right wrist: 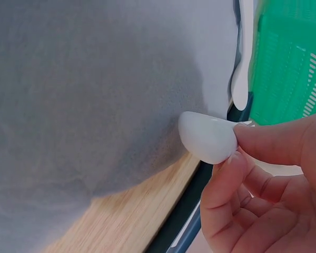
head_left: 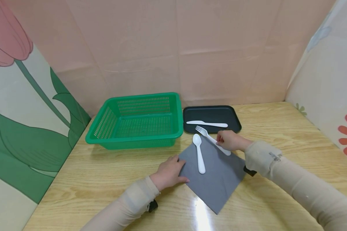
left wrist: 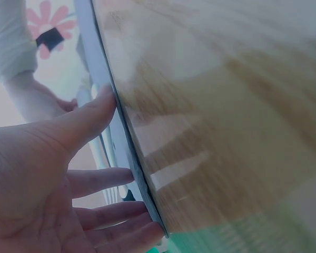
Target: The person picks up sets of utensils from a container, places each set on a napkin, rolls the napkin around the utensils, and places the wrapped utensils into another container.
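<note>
A grey napkin [head_left: 217,186] lies on the table, turned so that one corner faces the front. My right hand [head_left: 231,140] pinches the handle of a white plastic fork [head_left: 211,139] between thumb and fingers. The fork lies slanted over the napkin's far corner, tines toward the tray. In the right wrist view, the rounded handle end of the fork [right wrist: 206,137] sticks out from the fingertips. Left of it a white spoon [head_left: 200,157] rests on the napkin, bowl away from me. At the napkin's left corner my left hand [head_left: 168,173] rests with fingers spread and fairly straight, fingertips on its edge.
Behind the napkin stands a black tray [head_left: 211,112] with a white knife [head_left: 207,124] across it. A green perforated basket [head_left: 136,140] is close to the tray's left side. A pink cloth wall [head_left: 176,51] rises behind the table.
</note>
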Demonstrator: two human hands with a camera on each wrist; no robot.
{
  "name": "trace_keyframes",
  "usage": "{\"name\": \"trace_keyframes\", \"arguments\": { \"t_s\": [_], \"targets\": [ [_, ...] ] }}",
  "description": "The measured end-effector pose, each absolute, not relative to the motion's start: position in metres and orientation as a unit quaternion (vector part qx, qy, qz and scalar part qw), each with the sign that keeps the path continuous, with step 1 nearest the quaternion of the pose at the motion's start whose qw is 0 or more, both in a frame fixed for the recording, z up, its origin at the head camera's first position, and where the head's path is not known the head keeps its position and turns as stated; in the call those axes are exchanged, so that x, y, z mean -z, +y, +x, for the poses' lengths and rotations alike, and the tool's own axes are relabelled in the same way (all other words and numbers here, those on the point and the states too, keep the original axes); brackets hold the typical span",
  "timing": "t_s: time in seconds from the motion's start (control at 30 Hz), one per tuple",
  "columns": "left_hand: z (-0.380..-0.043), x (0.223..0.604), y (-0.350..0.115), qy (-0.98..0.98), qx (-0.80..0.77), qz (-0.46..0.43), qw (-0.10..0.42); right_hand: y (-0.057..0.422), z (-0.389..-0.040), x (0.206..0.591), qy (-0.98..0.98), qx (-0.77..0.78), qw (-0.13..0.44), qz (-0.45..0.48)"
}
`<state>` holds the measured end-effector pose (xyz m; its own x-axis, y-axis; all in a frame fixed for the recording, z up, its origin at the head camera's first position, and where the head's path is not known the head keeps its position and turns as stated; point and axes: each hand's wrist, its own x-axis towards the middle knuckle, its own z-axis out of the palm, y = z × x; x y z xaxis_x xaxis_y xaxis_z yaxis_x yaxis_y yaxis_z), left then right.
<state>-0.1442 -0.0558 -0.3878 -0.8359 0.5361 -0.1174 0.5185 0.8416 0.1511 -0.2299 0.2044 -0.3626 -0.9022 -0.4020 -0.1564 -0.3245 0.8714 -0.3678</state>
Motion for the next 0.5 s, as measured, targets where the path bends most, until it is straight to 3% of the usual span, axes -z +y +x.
{"name": "trace_keyframes", "arguments": {
  "t_s": [0.5],
  "targets": [
    [-0.1442, 0.3875, -0.0555, 0.957, -0.056, 0.273, 0.081, 0.2024, -0.227, 0.3625, 0.959, 0.177, 0.135, -0.175]
  ]
}}
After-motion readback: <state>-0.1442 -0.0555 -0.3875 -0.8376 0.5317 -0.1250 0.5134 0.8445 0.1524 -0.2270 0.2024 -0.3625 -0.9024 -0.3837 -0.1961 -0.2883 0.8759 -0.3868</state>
